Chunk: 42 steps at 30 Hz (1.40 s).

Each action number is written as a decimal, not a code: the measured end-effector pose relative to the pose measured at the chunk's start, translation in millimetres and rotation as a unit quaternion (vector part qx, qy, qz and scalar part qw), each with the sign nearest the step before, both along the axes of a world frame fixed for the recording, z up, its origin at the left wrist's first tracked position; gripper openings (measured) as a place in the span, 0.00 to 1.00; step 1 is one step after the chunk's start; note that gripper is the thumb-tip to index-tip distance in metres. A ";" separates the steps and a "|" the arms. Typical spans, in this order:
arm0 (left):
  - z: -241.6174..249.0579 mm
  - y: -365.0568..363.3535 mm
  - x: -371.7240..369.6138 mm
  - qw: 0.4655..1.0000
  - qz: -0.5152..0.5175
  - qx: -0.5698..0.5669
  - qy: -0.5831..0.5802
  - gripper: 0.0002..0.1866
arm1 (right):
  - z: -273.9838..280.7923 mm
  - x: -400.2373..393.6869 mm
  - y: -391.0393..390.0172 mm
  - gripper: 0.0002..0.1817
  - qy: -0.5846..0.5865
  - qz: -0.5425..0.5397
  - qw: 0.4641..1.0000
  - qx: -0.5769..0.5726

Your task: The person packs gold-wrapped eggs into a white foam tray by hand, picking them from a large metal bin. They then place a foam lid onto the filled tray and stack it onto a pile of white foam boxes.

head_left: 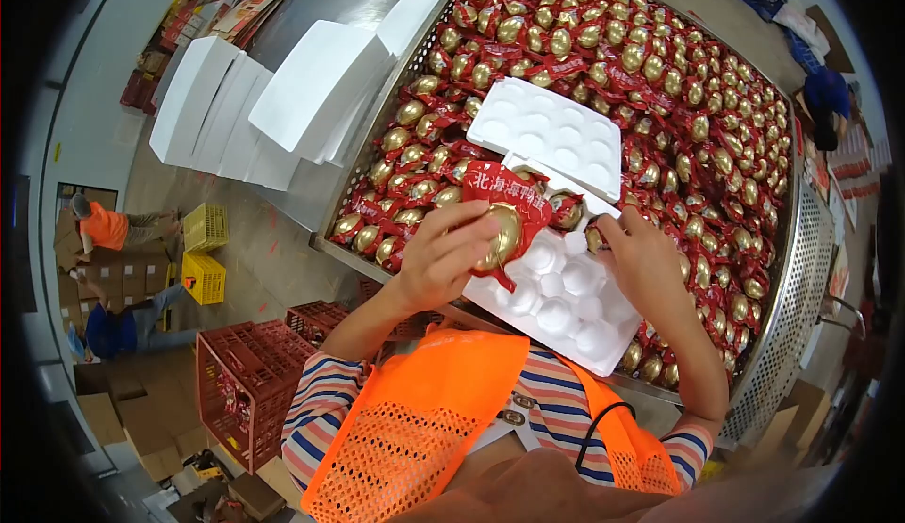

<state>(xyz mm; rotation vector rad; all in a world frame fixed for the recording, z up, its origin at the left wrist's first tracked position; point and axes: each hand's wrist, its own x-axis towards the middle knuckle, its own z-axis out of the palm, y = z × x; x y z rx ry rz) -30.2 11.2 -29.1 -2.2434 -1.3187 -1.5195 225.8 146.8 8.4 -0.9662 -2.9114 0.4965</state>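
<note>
My left hand (443, 254) is closed on a wrapped egg (504, 238), gold with a red wrapper printed in white characters. My right hand (650, 264) bends its fingers around another wrapped egg (594, 237), largely hidden by them, at the edge of a white foam tray (528, 311). Rounded shapes cover this tray's near part. Close to its far strip sits one more gold egg (566, 210). Behind lies a second white foam piece (547, 132) with round hollows, resting on the heap of wrapped eggs (650, 61).
A perforated metal bin (782, 306) holds the heap. White foam blocks (316, 85) stand on a metal table (320, 9) at left. Red crates (250, 391) and yellow crates (205, 226) are on the floor. Other people are farther off, one in an orange top (106, 228).
</note>
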 end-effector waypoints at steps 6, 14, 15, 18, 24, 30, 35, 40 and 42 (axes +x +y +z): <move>-2.4 -6.2 -7.5 0.998 -0.009 0.056 0.020 0.17 | -20.5 -3.7 1.6 0.18 0.022 0.020 0.999 0.013; 6.5 -8.3 -10.7 0.937 0.031 -0.338 -0.079 0.31 | -6.2 -0.2 6.8 0.21 0.052 0.004 0.998 -0.042; 7.3 -5.2 -9.9 0.928 0.032 -0.363 -0.075 0.32 | -7.6 0.2 6.1 0.21 0.054 0.002 0.998 -0.042; 18.0 3.0 -4.0 0.913 0.074 -0.401 -0.016 0.31 | -10.3 0.6 3.8 0.21 0.062 0.004 0.997 -0.034; 37.5 36.3 9.9 0.829 0.089 -0.524 0.174 0.26 | -16.6 -2.5 3.5 0.19 0.063 0.018 0.998 -0.017; 37.4 52.2 -25.8 0.839 -0.024 -0.527 0.138 0.25 | -7.6 -4.3 7.6 0.17 0.014 0.026 0.999 -0.029; -5.2 39.3 -0.7 0.875 0.022 -0.399 0.272 0.14 | 7.5 -16.3 12.4 0.16 -0.045 0.057 0.997 -0.010; -9.7 39.4 -0.6 0.893 0.034 -0.383 0.234 0.13 | 50.3 -71.7 43.0 0.18 -0.072 0.127 0.985 0.087; -9.5 34.8 0.6 0.907 0.051 -0.369 0.197 0.15 | 50.9 -130.3 47.0 0.15 0.051 0.138 0.987 0.064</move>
